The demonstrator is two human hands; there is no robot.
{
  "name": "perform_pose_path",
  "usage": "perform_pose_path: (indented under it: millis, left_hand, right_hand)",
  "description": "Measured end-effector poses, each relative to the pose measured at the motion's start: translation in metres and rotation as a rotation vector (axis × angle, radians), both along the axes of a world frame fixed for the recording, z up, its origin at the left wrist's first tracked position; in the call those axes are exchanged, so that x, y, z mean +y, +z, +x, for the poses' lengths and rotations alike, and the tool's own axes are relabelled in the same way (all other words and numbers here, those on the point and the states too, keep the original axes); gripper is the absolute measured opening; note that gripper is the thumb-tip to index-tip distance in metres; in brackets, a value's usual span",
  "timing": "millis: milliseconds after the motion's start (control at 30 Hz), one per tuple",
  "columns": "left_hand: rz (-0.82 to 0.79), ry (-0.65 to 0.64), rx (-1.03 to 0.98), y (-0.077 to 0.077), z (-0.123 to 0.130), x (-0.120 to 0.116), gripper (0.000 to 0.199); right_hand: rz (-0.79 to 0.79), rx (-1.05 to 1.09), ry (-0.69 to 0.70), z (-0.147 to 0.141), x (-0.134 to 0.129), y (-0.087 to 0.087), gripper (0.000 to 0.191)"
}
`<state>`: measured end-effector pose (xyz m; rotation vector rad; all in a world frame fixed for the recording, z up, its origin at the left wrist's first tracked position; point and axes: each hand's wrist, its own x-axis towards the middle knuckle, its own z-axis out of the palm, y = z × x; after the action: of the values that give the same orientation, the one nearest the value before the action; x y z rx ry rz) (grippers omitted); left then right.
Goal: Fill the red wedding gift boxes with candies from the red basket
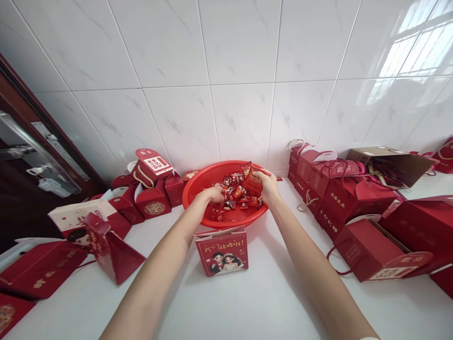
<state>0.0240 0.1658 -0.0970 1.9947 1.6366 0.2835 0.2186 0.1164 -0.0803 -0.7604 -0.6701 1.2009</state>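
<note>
A red plastic basket (196, 191) stands by the tiled wall with wrapped candies (238, 192) in it. My left hand (213, 194) reaches in over its left side, fingers bent down among the candies; what they hold, if anything, is hidden. At the basket's right rim, my right hand (267, 185) is closed on red candy packets (252, 182). Between my forearms, just in front of the basket, a small red box (222, 252) with a cartoon couple stands upright, its top open.
Red gift boxes (153, 200) line the left side, near a dark door (21, 94). More red boxes (339, 203) are stacked on the right, with a brown open box (392, 165) behind them. A folded red piece (112, 252) lies left of my left forearm.
</note>
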Motion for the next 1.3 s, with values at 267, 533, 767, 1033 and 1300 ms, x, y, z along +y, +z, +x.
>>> perform_pose_path:
  millis: [267, 533, 767, 1033, 1300]
  left_hand:
    - [0.027, 0.097, -0.202, 0.013, 0.010, -0.001, 0.030]
    - [0.150, 0.071, -0.342, 0.014, 0.012, 0.001, 0.036]
    - [0.256, -0.054, -0.553, 0.019, 0.019, -0.002, 0.043]
    - [0.376, -0.066, -0.652, 0.029, 0.020, -0.011, 0.049]
    - [0.436, 0.080, -0.440, 0.024, 0.017, -0.008, 0.024]
  right_hand:
    - [0.002, -0.009, 0.020, 0.000, 0.000, -0.001, 0.015]
    - [0.001, -0.015, 0.028, 0.000, 0.002, -0.002, 0.016]
    - [0.007, -0.022, 0.042, 0.001, 0.004, -0.005, 0.017]
    - [0.039, -0.034, 0.077, -0.001, 0.001, -0.002, 0.021]
    - [0.056, -0.052, 0.062, 0.000, 0.000, -0.005, 0.019]
